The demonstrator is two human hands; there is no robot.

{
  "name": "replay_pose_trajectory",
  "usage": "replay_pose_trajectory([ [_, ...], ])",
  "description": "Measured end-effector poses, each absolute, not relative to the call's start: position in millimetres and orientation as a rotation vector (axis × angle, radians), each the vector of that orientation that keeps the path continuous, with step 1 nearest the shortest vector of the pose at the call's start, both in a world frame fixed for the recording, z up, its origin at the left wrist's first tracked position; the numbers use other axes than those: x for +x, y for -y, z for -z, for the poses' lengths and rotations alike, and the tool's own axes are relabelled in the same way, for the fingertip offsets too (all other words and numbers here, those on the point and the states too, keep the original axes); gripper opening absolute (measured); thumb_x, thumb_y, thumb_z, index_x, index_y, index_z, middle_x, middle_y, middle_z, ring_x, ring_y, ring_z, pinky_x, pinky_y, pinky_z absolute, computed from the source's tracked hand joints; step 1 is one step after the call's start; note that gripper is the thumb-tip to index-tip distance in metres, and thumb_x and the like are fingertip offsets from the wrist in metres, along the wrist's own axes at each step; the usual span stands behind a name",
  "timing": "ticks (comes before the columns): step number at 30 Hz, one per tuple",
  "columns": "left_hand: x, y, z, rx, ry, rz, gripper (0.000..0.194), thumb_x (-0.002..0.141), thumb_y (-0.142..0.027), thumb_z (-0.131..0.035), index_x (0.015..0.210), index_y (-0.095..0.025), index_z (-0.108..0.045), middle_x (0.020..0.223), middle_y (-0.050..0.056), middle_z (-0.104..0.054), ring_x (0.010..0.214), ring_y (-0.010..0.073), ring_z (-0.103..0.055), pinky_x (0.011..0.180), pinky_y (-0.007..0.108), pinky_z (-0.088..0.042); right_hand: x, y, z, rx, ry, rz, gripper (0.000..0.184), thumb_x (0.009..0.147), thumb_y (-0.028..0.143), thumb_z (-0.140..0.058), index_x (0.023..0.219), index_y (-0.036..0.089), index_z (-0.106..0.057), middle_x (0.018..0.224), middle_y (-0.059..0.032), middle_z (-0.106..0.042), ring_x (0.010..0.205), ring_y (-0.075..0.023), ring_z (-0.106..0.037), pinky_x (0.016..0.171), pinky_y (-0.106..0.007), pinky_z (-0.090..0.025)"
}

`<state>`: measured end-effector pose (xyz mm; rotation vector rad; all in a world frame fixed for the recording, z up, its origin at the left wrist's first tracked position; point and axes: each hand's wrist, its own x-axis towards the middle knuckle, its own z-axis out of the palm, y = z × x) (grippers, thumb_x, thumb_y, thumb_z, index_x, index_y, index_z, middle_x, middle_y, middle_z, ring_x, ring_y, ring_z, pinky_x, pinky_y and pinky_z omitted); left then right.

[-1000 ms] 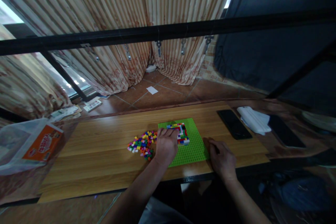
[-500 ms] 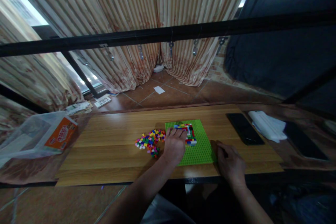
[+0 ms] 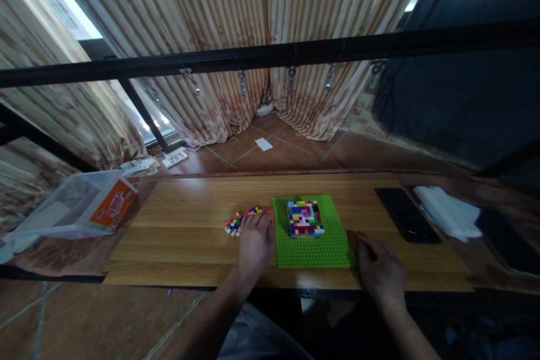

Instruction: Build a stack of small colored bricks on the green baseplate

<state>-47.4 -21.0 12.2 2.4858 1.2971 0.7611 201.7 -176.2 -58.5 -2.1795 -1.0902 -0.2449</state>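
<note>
My left hand (image 3: 256, 241) is over the pile of small coloured toy bricks (image 3: 233, 225), fingers stretched forward and touching it. The hand covers part of the pile, and no brick shows in its fingers. To its right lies a green studded baseplate (image 3: 312, 256). On the plate stands a low square block built of many-coloured bricks (image 3: 304, 219), with white, red and blue rows on top. My right hand (image 3: 382, 270) rests on the table beside the plate's right edge, fingers curled in, with nothing visible in them.
The wooden table (image 3: 181, 236) bears a black phone-like slab (image 3: 407, 215) at its right. Beyond are a white packet (image 3: 442, 211) and another dark slab (image 3: 510, 236). At left is a clear plastic box (image 3: 76, 202) with an orange label. A black rail (image 3: 253, 59) crosses before the curtains.
My left hand has gone from the brick block leftward to the loose pile, uncovering the block. My right hand stays beside the plate. The view has shifted slightly.
</note>
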Motion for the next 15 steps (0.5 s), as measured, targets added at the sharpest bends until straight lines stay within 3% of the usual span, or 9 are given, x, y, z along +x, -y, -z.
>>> replay_pose_trajectory([
  [6, -82.6, -24.0, -6.9, 2.414, -1.624, -0.588, 0.025, 0.089, -0.019, -0.047, 0.104, -0.019, -0.068, 0.105, 0.009, -0.071, 0.099, 0.0237, -0.063, 0.092, 0.037, -0.045, 200.0, 175.4, 55.3, -2.147, 1.084, 0.269, 0.049, 0.093, 0.053, -0.037, 0.092, 0.017, -0.071, 0.089, -0.0122, -0.071, 0.076, -0.0229, -0.065, 0.067, -0.033, -0.048],
  [11, -73.0, -32.3, -8.8, 2.473, -1.634, -0.410, 0.027, 0.089, -0.023, -0.050, 0.109, -0.020, -0.067, 0.113, 0.010, -0.069, 0.104, 0.0256, -0.061, 0.093, 0.040, -0.044, 200.9, 175.6, 55.1, -2.159, 1.094, 0.266, 0.049, 0.093, 0.052, -0.038, 0.093, 0.017, -0.071, 0.091, -0.0122, -0.071, 0.077, -0.0227, -0.065, 0.068, -0.033, -0.049],
  [15, -65.0, -30.7, -8.8, 2.488, -1.615, -0.371, 0.023, 0.090, -0.022, -0.048, 0.097, -0.021, -0.070, 0.110, 0.009, -0.069, 0.103, 0.0242, -0.060, 0.092, 0.038, -0.043, 201.7, 176.2, 55.9, -2.170, 1.095, 0.271, 0.048, 0.093, 0.052, -0.038, 0.093, 0.017, -0.072, 0.091, -0.0120, -0.071, 0.077, -0.0231, -0.065, 0.067, -0.033, -0.048],
])
